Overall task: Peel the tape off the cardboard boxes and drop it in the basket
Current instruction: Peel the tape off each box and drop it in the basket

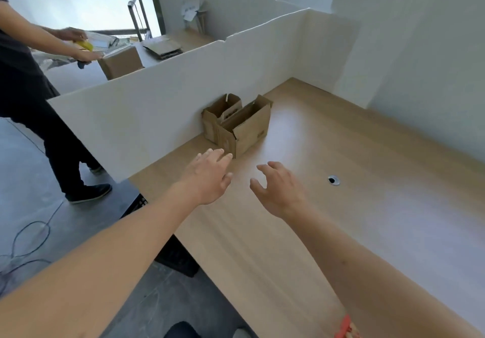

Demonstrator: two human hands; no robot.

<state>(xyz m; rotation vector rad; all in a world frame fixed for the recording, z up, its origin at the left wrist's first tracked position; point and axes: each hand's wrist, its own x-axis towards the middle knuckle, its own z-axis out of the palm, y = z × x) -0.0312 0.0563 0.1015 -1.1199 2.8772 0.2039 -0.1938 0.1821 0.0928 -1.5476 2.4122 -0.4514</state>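
cardboard boxes [237, 125] stand at twelve o'clock against the divider [168, 96], light and flimsy; left hand [210, 177] and right hand [278, 190] reach empty, fingers spread; tape too small to tell

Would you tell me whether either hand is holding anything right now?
Nothing: the left hand and right hand are open, reaching toward the cardboard boxes.

White partition [162, 101] along wooden desk [341, 232]; cable grommet [333, 180] in desktop; second person [31, 80] standing beyond partition.
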